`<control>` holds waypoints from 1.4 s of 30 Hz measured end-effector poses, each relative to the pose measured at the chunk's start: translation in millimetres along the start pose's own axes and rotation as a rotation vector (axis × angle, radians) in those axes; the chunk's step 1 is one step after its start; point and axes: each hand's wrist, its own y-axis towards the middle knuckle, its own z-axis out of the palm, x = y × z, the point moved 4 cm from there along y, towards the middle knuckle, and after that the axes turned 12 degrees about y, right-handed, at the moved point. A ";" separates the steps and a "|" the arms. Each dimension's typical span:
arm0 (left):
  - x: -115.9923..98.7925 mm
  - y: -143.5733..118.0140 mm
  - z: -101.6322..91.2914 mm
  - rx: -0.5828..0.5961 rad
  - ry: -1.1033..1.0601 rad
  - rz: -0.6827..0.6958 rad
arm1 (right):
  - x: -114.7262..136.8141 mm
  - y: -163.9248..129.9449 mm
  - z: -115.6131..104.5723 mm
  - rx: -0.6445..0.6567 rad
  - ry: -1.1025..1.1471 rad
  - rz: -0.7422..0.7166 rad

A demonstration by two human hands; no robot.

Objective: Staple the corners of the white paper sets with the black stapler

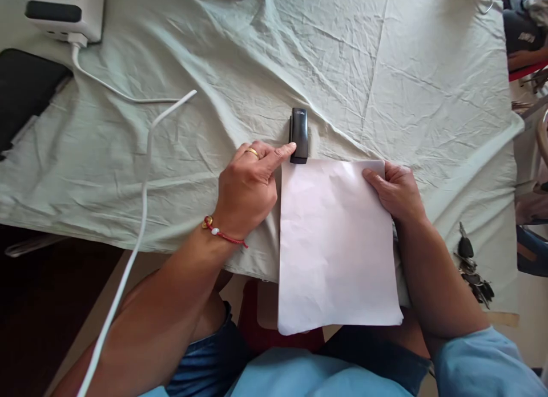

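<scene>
A black stapler (300, 136) lies on the cloth with its near end over the top left corner of a stack of white paper sheets (336, 246). The index fingertip of my left hand (250, 183) rests on the stapler's near end; its other fingers are curled in, and the thumb is mostly hidden. At the top right corner, my right hand (398, 191) pinches the sheets, thumb on top and fingers underneath. The sheets' lower part hangs past the table edge over my lap.
A pale green wrinkled cloth (342, 60) covers the table. At the left are a white power unit (68, 12), a white cable (145, 203) running toward me, and a black case (28, 94). Keys (471, 266) lie at the right. Another person's arm (528, 59) shows at upper right.
</scene>
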 end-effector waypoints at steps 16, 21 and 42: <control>-14.5 -2.0 0.4 0.033 0.013 0.041 | -1.0 1.1 3.3 0.020 0.038 0.037; -18.5 -0.4 1.1 0.029 -0.205 -0.029 | -1.6 1.1 3.0 0.092 0.096 0.018; -1.2 -10.0 -4.3 0.442 -0.673 -0.445 | -6.8 9.7 -8.6 -0.223 0.307 -0.286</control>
